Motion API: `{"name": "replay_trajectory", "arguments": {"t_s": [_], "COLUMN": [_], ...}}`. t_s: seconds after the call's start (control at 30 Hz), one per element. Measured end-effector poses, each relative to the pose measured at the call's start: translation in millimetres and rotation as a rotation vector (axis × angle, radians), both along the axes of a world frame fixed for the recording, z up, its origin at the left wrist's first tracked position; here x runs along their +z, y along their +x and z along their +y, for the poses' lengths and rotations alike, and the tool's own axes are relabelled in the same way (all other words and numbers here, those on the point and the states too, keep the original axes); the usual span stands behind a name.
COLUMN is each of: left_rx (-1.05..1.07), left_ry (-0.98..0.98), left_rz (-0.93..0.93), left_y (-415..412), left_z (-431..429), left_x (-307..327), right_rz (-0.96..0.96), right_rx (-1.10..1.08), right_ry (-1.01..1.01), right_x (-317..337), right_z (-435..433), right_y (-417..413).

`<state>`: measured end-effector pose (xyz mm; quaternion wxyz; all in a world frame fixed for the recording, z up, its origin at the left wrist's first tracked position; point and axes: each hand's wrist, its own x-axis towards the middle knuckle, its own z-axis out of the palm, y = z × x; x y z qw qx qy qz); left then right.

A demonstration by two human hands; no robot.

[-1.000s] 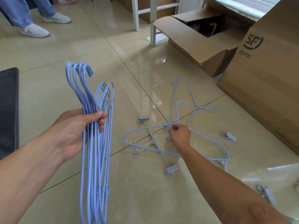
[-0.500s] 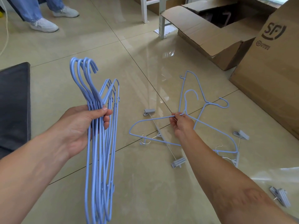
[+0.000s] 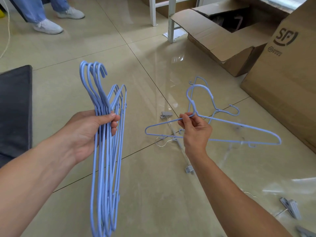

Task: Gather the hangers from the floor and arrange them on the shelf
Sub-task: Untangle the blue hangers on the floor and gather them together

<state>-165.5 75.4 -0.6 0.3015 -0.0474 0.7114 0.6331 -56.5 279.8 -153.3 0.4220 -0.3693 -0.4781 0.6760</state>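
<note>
My left hand [image 3: 89, 132] grips a bunch of several blue hangers [image 3: 106, 168] at their necks, hooks up, bodies hanging down. My right hand [image 3: 195, 132] pinches the neck of a single blue hanger [image 3: 239, 125], which it holds lifted above the tiled floor, hook pointing away. Another blue hanger [image 3: 227, 112] lies on the floor behind it. A metal clip hanger with grey clips [image 3: 189, 169] lies on the floor under my right hand. More grey clips [image 3: 290, 208] lie at the lower right.
An open cardboard box [image 3: 220, 40] and a tall closed carton [image 3: 289, 79] stand at the right. White shelf legs [image 3: 171, 19] rise behind the open box. A dark mat [image 3: 15, 108] lies at the left. A person's legs and white shoes [image 3: 47, 26] are at the far left.
My right hand has raised the single blue hanger off the floor and drawn it toward me. The bunch in my left hand has stayed where it was.
</note>
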Motion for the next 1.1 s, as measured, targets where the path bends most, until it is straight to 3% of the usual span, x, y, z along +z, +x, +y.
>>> {"name": "replay_trajectory", "arguments": {"t_s": [0.4, 0.7, 1.1], "left_rx": [-0.032, -0.062, -0.092], "left_ry": [0.022, 0.024, 0.027], "left_rz": [0.012, 0.025, 0.045], "left_y": [1, 5, 11], "left_z": [3, 4, 19], "left_x": [11, 16, 20], "right_rz": [0.023, -0.056, -0.111], "right_rx": [0.093, 0.000, -0.007], "right_ry": [0.160, -0.216, -0.118], "right_x": [37, 42, 22], "right_z": [23, 79, 87], "right_y": [21, 45, 50]}}
